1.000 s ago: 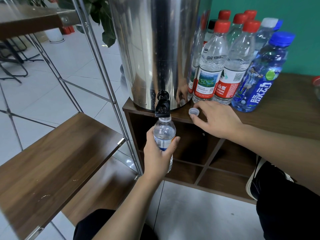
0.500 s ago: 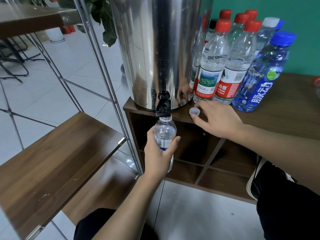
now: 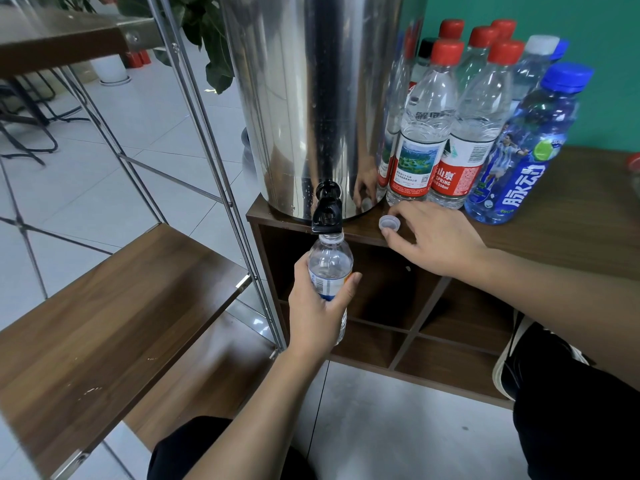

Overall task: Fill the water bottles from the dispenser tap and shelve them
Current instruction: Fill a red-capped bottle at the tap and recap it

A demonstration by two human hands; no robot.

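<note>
L hand (image 3: 317, 315) is gripping a small clear water bottle (image 3: 330, 268) w/ fingers and thumb wrapped round its body, holding it upright w/ the open neck right under the black tap (image 3: 327, 214). Bottle is uncapped and hanging in front of the open cubby cabinet (image 3: 433, 327), off any shelf. R hand (image 3: 434, 239) is resting on the wooden surface (image 3: 571, 216), fingers curled loosely, fingertips pinching or touching a small white cap (image 3: 388, 223) near the front edge – can't tell if it's actually lifted. Cap is sitting just right of the tap.

To the left, a metal-framed rack w/ a wooden shelf (image 3: 114, 306) is standing beside the cabinet.

Behind the tap, the steel dispenser drum (image 3: 322, 98) is standing on the surface's left end. Just right of it, a cluster of capped bottles is standing upright: red-capped water bottles (image 3: 426, 133) in front and behind, a blue sports-drink bottle (image 3: 523, 150) w/ blue cap at the right, white- and blue-capped ones at the back. Green wall (image 3: 606, 22) behind them; leafy plant (image 3: 207, 36) behind the drum's left.
</note>
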